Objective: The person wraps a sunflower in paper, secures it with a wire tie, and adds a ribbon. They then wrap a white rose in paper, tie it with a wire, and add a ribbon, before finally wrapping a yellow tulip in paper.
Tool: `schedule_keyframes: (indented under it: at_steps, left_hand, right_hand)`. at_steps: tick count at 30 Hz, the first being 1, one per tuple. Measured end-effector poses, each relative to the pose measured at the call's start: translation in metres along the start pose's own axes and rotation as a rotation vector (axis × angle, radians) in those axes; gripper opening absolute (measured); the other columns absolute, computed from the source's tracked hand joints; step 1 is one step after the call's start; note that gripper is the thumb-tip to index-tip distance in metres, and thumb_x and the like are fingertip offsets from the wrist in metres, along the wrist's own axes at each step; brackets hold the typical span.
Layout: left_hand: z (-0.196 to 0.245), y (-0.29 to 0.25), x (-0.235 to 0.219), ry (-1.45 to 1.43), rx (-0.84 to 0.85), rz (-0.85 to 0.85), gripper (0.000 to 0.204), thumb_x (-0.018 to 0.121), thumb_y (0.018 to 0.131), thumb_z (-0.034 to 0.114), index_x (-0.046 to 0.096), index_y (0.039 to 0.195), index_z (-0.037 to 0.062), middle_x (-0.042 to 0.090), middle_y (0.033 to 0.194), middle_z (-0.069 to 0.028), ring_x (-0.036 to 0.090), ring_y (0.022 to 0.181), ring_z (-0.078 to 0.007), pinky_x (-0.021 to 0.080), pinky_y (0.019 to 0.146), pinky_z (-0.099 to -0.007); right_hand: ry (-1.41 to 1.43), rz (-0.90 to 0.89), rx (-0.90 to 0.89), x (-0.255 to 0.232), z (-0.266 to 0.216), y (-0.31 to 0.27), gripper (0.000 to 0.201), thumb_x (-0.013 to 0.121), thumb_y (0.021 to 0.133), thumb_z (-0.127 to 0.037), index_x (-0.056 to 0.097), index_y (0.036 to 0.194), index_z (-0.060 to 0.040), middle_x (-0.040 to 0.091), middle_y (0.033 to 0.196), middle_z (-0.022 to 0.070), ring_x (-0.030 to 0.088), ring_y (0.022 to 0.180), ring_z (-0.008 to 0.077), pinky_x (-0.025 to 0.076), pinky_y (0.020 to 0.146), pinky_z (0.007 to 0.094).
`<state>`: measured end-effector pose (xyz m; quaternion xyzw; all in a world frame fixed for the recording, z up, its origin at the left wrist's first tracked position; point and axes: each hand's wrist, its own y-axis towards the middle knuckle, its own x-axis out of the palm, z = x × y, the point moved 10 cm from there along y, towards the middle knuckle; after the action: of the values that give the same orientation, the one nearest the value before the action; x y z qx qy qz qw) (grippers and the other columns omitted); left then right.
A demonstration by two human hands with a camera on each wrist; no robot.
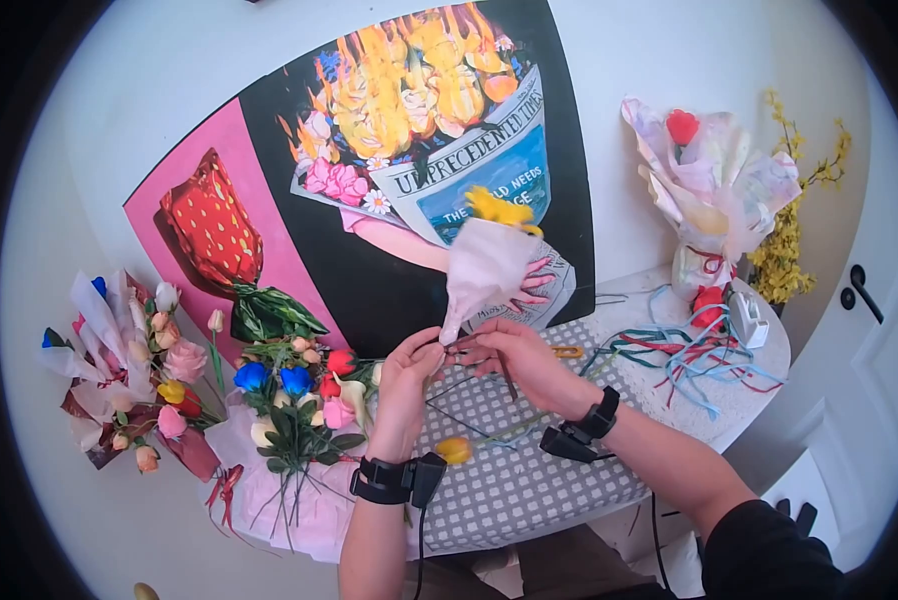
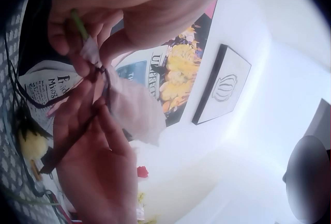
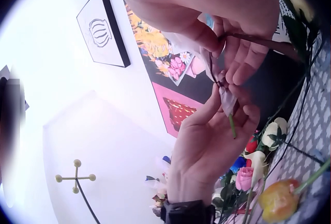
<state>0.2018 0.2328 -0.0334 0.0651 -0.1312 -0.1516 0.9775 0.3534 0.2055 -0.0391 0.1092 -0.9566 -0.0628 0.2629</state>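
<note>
A yellow flower (image 1: 499,207) wrapped in pale pink paper (image 1: 489,265) stands upright before my chest in the head view. My left hand (image 1: 409,370) grips the gathered neck of the paper, and a short green stem (image 3: 232,126) sticks out below. Thumb and fingers of my right hand (image 1: 529,365) pinch a dark red ribbon (image 2: 67,149) right at that neck. The ribbon is wound around the paper there, and one end trails past the right palm. Both hands meet above the checked tablecloth (image 1: 529,490).
A loose yellow tulip (image 1: 454,450) lies on the cloth. Assorted artificial flowers (image 1: 299,390) are piled at the left, beside a wrapped bouquet (image 1: 119,350). Tangled ribbons (image 1: 679,350) and another wrapped bouquet (image 1: 709,180) are at the right. A large poster (image 1: 309,270) leans behind.
</note>
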Motion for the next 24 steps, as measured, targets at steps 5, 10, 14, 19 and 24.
schedule_keyframes:
  at_steps: [5,10,14,19,24]
  left_hand:
    - [-0.001,0.003,0.005,-0.126,0.025,-0.056,0.033,0.063,0.100,0.011,0.057,0.130,0.0016,0.071,0.105,-0.0080,0.067,0.092,-0.0138,0.049,0.077,-0.0287]
    - [0.001,0.001,0.007,-0.152,0.026,-0.058,0.029,0.064,0.100,0.011,0.056,0.126,0.0022,0.070,0.105,-0.0084,0.067,0.093,-0.0157,0.050,0.078,-0.0305]
    - [-0.003,0.000,0.013,-0.192,-0.004,-0.083,0.022,0.062,0.101,0.011,0.056,0.121,0.0048,0.069,0.103,-0.0078,0.066,0.090,-0.0155,0.050,0.075,-0.0300]
    - [-0.001,-0.003,0.016,-0.211,-0.019,-0.078,0.017,0.059,0.102,0.010,0.055,0.118,0.0063,0.067,0.099,-0.0063,0.065,0.086,-0.0142,0.050,0.071,-0.0280]
    - [-0.002,-0.002,0.016,-0.231,-0.007,-0.097,0.015,0.058,0.103,0.010,0.055,0.117,0.0070,0.065,0.095,-0.0035,0.062,0.082,-0.0110,0.049,0.069,-0.0258]
  right_hand:
    - [-0.107,0.048,-0.040,-0.007,0.002,0.001,0.012,0.051,0.103,-0.010,0.059,0.111,-0.0061,0.067,0.092,0.0045,0.053,0.068,0.0068,0.041,0.060,0.0218]
    - [-0.001,0.075,-0.080,-0.007,-0.006,-0.002,0.010,0.050,0.100,-0.007,0.059,0.103,-0.0069,0.061,0.080,0.0001,0.042,0.061,0.0045,0.033,0.054,0.0212]
    - [-0.055,-0.035,-0.021,0.000,-0.006,-0.005,0.014,0.049,0.100,-0.007,0.063,0.101,-0.0059,0.053,0.073,-0.0043,0.036,0.056,0.0031,0.030,0.051,0.0219]
    - [-0.478,0.016,-0.413,0.009,-0.028,-0.004,0.010,0.059,0.098,-0.010,0.067,0.099,-0.0042,0.046,0.066,-0.0090,0.036,0.055,0.0003,0.028,0.049,0.0231]
    - [-0.720,0.051,-0.320,0.024,-0.040,-0.022,0.014,0.075,0.091,-0.013,0.067,0.100,-0.0071,0.035,0.066,-0.0114,0.031,0.060,-0.0003,0.022,0.053,0.0238]
